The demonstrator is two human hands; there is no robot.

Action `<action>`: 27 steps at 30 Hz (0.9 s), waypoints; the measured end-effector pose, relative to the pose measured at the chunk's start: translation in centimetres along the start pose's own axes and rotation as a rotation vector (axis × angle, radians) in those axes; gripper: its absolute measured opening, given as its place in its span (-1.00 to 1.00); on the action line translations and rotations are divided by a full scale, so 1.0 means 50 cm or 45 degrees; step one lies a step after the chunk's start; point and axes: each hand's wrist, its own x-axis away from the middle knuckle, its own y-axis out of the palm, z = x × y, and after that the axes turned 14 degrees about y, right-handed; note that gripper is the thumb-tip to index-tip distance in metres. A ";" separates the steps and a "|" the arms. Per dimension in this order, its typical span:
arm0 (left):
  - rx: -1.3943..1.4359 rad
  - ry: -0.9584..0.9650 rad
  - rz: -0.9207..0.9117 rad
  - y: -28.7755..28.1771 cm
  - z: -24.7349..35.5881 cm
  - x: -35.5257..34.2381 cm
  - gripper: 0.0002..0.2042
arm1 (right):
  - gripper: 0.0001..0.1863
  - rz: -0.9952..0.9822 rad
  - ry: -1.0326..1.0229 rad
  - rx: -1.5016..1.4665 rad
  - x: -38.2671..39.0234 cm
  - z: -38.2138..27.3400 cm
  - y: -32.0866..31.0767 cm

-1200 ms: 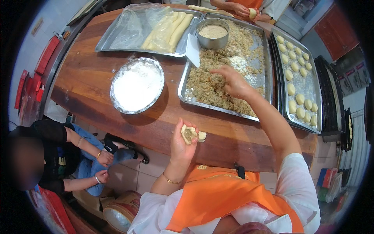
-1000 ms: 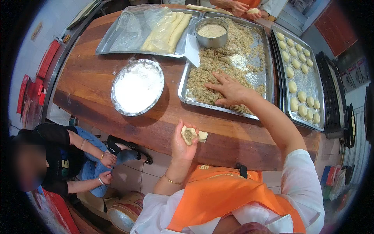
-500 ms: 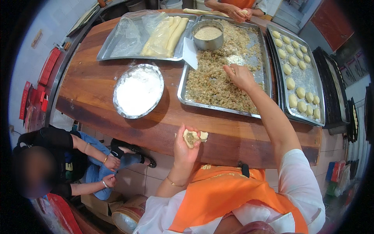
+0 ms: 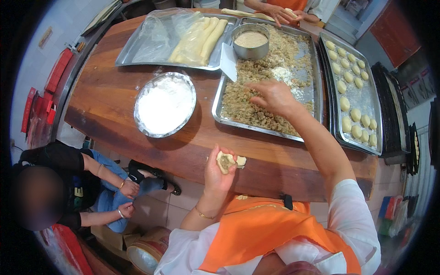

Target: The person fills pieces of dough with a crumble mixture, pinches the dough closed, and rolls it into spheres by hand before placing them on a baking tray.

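Observation:
My left hand (image 4: 217,176) is cupped near the table's front edge, closed around a dough wrapper (image 4: 226,161) with brownish filling in its hollow. Just right of it, a small piece of pale dough (image 4: 241,161) lies at the table edge. My right hand (image 4: 274,97) is over the crumbly filling (image 4: 243,103) in a large metal tray (image 4: 214,106). Its fingers reach leftward, apart from the thumb, and I see nothing between them. Whether the fingertips touch the filling is hard to tell.
A bowl of white flour (image 4: 165,105) stands left on the wooden table (image 4: 105,105). Behind it, a tray (image 4: 133,63) holds long dough strips (image 4: 208,41) under plastic. A round tin (image 4: 251,42) and white scraper (image 4: 228,62) are by the filling. Dough rounds (image 4: 344,104) fill the right tray. A co-worker's hands (image 4: 286,14) work opposite; another person sits left.
My right hand has moved left over the filling, away from the white powdery patch, with its fingers now pointing left. My left hand keeps its hold on the dough wrapper.

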 end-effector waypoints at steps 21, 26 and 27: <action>-0.043 -0.058 -0.045 -0.016 -0.020 0.015 -0.71 | -0.49 0.079 -0.279 0.065 0.081 0.163 0.043; -0.083 -0.055 -0.018 -0.015 -0.036 0.013 -0.71 | -0.51 0.025 -0.156 0.159 0.120 0.148 0.081; -0.097 -0.051 -0.010 -0.017 -0.036 0.013 -0.71 | -0.52 0.040 -0.072 0.163 0.115 0.142 0.088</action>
